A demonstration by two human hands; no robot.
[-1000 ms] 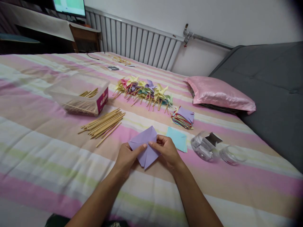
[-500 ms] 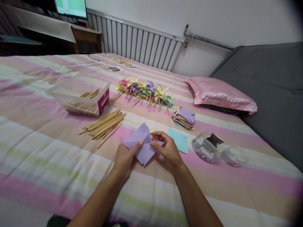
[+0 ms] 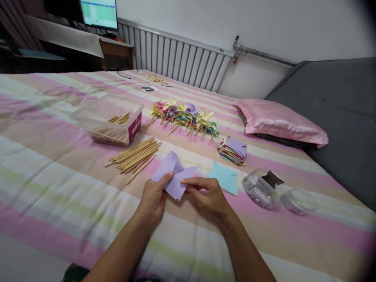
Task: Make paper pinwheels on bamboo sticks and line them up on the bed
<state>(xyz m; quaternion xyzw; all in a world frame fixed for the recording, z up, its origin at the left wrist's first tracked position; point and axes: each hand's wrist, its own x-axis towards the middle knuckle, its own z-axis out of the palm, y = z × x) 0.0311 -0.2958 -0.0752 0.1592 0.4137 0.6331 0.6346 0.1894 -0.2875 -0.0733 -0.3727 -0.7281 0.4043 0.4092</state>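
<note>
The purple paper is partly folded into flaps, its long axis running from lower left to upper right, with one pointed flap rising up and away from the person and another reaching right toward the teal paper square. Its lowest corner points down toward the person, between the two hands.

The left hand comes in from below with the forearm angled up and to the right; its thumb lies on the paper's left part, the fingers tucked beneath — a narrow pinch on the sheet. The right hand is turned inward, its fingers stretched left along the paper's lower right edge and closed on that edge. So the paper sits just above and between both grips, held a little over the striped bedspread.

Near the left hand lies a loose bundle of wooden sticks, and beyond it a clear plastic box with more sticks. Farther back — a row of finished pinwheels and a stack of coloured paper.
</note>
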